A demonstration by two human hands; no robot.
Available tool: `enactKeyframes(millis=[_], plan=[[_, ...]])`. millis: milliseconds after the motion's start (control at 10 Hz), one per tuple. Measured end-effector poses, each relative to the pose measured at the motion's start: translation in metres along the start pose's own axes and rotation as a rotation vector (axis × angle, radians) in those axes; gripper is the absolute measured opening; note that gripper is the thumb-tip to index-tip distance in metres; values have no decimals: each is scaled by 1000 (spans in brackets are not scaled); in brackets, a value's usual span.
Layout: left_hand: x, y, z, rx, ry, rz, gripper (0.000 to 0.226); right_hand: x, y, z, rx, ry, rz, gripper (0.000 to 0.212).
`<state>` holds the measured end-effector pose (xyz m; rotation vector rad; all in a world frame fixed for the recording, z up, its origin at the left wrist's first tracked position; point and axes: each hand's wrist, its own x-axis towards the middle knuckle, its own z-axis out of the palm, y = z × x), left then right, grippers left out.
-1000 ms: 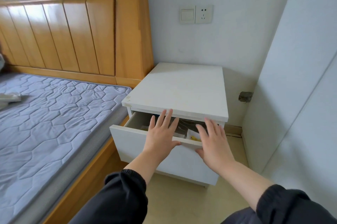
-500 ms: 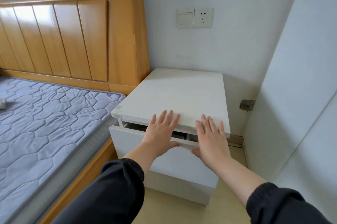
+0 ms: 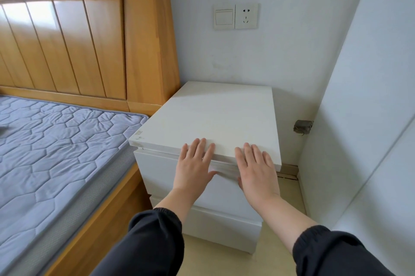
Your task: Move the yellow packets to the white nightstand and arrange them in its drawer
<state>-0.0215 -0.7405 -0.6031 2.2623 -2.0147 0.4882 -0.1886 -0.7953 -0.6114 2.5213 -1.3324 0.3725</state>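
The white nightstand (image 3: 215, 116) stands in the corner between the bed and the right wall. Its top drawer (image 3: 157, 165) sits flush with the front, so nothing inside shows and no yellow packets are visible. My left hand (image 3: 194, 165) lies flat against the drawer front with straight fingers reaching up over the top's edge. My right hand (image 3: 256, 168) presses the same front a little to the right, fingers straight and spread. A lower drawer (image 3: 213, 224) is closed beneath.
A grey quilted mattress (image 3: 56, 152) on a wooden bed frame (image 3: 107, 215) borders the nightstand's left side, with the wooden headboard (image 3: 89, 35) behind. A white panel wall (image 3: 370, 141) stands close on the right. A switch and socket (image 3: 235, 16) are on the back wall.
Both hands pushed the top drawer inward; it went from half open, with its contents showing, to fully closed. The view has moved closer to the nightstand.
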Motion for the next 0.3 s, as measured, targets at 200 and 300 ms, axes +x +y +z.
enactKeyframes(millis=[200, 300], plan=[[-12, 4, -34, -17, -83, -36, 72, -7, -4, -41, -4, -140, -62, 77], [-22, 5, -60, 16, -7, -17, 73, -11, -3, -69, 46, -83, -34, 74]])
